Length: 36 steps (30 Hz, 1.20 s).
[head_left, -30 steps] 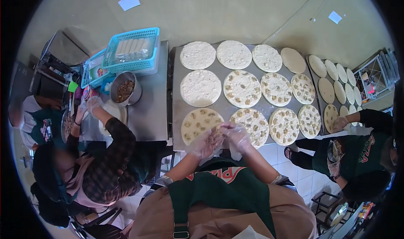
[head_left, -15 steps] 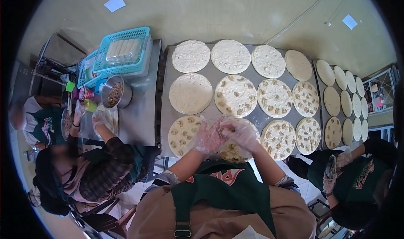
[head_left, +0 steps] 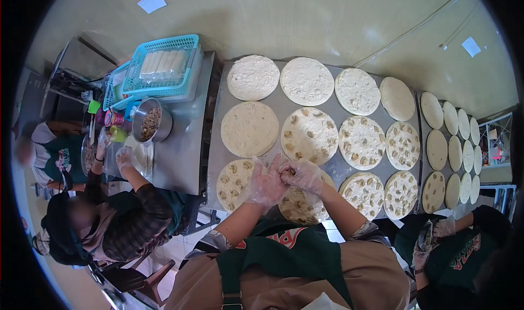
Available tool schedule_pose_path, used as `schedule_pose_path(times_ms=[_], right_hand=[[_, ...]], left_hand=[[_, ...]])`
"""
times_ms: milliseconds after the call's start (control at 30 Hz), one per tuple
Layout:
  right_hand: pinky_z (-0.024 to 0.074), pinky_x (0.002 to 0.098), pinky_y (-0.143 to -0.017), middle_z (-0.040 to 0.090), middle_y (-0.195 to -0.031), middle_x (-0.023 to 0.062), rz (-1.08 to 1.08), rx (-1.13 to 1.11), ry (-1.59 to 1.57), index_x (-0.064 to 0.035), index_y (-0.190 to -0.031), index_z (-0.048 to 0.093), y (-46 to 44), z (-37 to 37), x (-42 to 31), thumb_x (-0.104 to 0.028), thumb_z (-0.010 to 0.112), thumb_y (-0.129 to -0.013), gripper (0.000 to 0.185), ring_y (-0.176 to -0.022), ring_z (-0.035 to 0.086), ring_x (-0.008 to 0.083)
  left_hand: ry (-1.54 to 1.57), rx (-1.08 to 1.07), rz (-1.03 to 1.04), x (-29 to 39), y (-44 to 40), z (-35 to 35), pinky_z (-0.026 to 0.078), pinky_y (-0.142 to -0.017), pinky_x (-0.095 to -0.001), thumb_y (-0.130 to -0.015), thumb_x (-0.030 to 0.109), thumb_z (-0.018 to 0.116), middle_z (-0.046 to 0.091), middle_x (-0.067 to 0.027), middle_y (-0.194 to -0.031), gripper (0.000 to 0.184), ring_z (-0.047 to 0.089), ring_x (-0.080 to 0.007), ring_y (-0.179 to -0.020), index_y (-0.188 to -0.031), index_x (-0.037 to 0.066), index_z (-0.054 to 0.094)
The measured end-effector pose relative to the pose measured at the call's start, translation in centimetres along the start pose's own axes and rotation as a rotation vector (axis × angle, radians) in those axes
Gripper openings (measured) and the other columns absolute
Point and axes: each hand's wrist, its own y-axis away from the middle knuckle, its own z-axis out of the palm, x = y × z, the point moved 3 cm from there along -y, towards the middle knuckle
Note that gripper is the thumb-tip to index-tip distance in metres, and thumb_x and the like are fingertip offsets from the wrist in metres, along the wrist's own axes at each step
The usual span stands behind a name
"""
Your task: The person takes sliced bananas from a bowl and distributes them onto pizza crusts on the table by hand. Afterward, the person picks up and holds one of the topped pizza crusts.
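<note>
My left hand [head_left: 267,183], in a clear plastic glove, is turned palm up with its fingers stretched out. Against its fingertip side, my gloved right hand [head_left: 303,176] is closed in a pinch. Whatever small piece the pinch holds is hidden. Both hands hover over a round pizza base [head_left: 300,207] with brownish slices, which they partly cover. To the left lies another base [head_left: 232,185] with curved slices that look like mushroom. Just beyond my hands is a base [head_left: 309,135] with slices around its rim.
More pizza bases stand in rows on the metal table [head_left: 215,146], some only white-topped. Further bases fill a second table at right. On the left table are a steel bowl [head_left: 164,125] of brown filling and a blue basket [head_left: 134,86]. Co-workers [head_left: 117,222] work on both sides.
The view has shifted and tilted slightly. My hands stay together over the same base, with the left fingers now more spread and the right still pinching beside them.
</note>
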Motion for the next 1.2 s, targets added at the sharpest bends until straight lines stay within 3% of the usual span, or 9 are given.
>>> schedule_pose_path(times_ms=[133, 200, 267, 333, 433, 633, 967, 1033, 1200], right_hand=[[0.0443, 0.0245, -0.06, 0.06, -0.073, 0.003, 0.043, -0.046, 0.182, -0.0057, -0.079, 0.06, -1.3, -0.6, -0.9, -0.016, 0.06, -0.07, 0.013, -0.066, 0.055, 0.0098], [0.0441, 0.0242, -0.059, 0.06, -0.073, 0.0032, 0.158, 0.003, -0.142, -0.0059, -0.08, 0.06, -2.1, -1.5, 1.5, -0.016, 0.06, -0.069, 0.014, -0.066, 0.055, 0.01], [0.0438, 0.0232, -0.059, 0.06, -0.072, 0.0029, 0.435, 0.164, -0.079, -0.0051, -0.079, 0.06, -3.5, -3.4, 5.3, -0.017, 0.061, -0.068, 0.016, -0.065, 0.055, 0.0097], [0.0437, 0.0272, -0.064, 0.061, -0.077, 0.0057, 0.335, 0.392, -0.024, -0.0105, -0.081, 0.061, -4.8, -5.4, 9.8, -0.025, 0.058, -0.068, 0.019, -0.07, 0.057, 0.0177], [0.043, 0.029, -0.068, 0.06, -0.08, 0.0062, 0.481, 0.427, 0.124, -0.0107, -0.08, 0.06, -6.9, -7.3, 11.9, -0.021, 0.058, -0.068, 0.016, -0.075, 0.057, 0.0191], [0.0421, 0.0327, -0.069, 0.059, -0.08, 0.009, 0.426, 0.336, 0.391, -0.0106, -0.077, 0.061, -8.9, -6.2, 11.2, -0.018, 0.059, -0.065, 0.015, -0.077, 0.055, 0.0229], [0.0421, 0.0291, -0.06, 0.056, -0.071, 0.007, 0.451, 0.42, 0.36, -0.0054, -0.08, 0.058, -8.6, -8.3, 9.4, -0.013, 0.06, -0.068, 0.014, -0.066, 0.054, 0.0188], [0.0447, 0.0268, -0.068, 0.056, -0.085, 0.0063, 0.472, 0.338, -0.83, -0.0017, -0.094, 0.053, -8.5, -7.2, 9.9, -0.005, 0.053, -0.075, 0.019, -0.078, 0.055, 0.0186], [0.0455, 0.0261, -0.071, 0.051, -0.093, 0.0094, 0.424, 0.175, -0.956, 0.0042, -0.106, 0.044, -9.4, -4.9, 8.2, 0.002, 0.047, -0.077, 0.029, -0.081, 0.054, 0.0197]], left_hand=[[-0.106, -0.07, 0.035, 0.7, -0.3, -0.4, 0.015, -0.098, -0.0415, -0.078, 0.06, 0.021, 0.027, -0.0098, -0.128, 0.067, 0.025, -0.0269, -0.117, -0.129, 0.017, 0.02], [-0.044, -0.009, 0.049, 1.1, -0.1, -0.3, 0.016, -0.098, -0.0411, -0.077, 0.06, 0.023, 0.028, -0.009, -0.127, 0.066, 0.026, -0.0256, -0.117, -0.128, 0.018, 0.023], [0.021, 0.052, 0.064, 1.5, 0.5, -0.2, 0.016, -0.097, -0.0407, -0.077, 0.06, 0.025, 0.03, -0.0083, -0.126, 0.065, 0.026, -0.0243, -0.117, -0.127, 0.018, 0.026], [0.021, 0.033, 0.076, 1.9, 1.3, 0.0, 0.016, -0.098, -0.0403, -0.077, 0.06, 0.028, 0.029, -0.0072, -0.127, 0.064, 0.025, -0.0221, -0.118, -0.125, 0.019, 0.03], [-0.027, 0.107, 0.117, 2.2, 2.7, 0.1, 0.015, -0.098, -0.0439, -0.076, 0.062, 0.026, 0.024, -0.0095, -0.131, 0.065, 0.021, -0.0241, -0.12, -0.126, 0.02, 0.028], [-0.013, 0.09, 0.16, 2.4, 5.3, -0.9, 0.015, -0.099, -0.0439, -0.075, 0.062, 0.031, 0.02, -0.0105, -0.133, 0.066, 0.016, -0.0244, -0.123, -0.126, 0.02, 0.027], [-0.035, 0.111, 0.25, 4.4, 7.8, -1.7, 0.015, -0.099, -0.044, -0.074, 0.062, 0.032, 0.02, -0.0107, -0.133, 0.066, 0.017, -0.0253, -0.123, -0.125, 0.021, 0.03], [0.048, 0.12, 0.25, 4.8, 8.3, -1.7, 0.015, -0.099, -0.0436, -0.074, 0.063, 0.033, 0.021, -0.0099, -0.133, 0.066, 0.017, -0.0246, -0.124, -0.125, 0.021, 0.031], [0.109, 0.129, 0.279, 5.9, 9.5, -1.2, 0.015, -0.099, -0.0428, -0.073, 0.063, 0.032, 0.022, -0.0087, -0.133, 0.066, 0.017, -0.0238, -0.124, -0.125, 0.021, 0.03]])
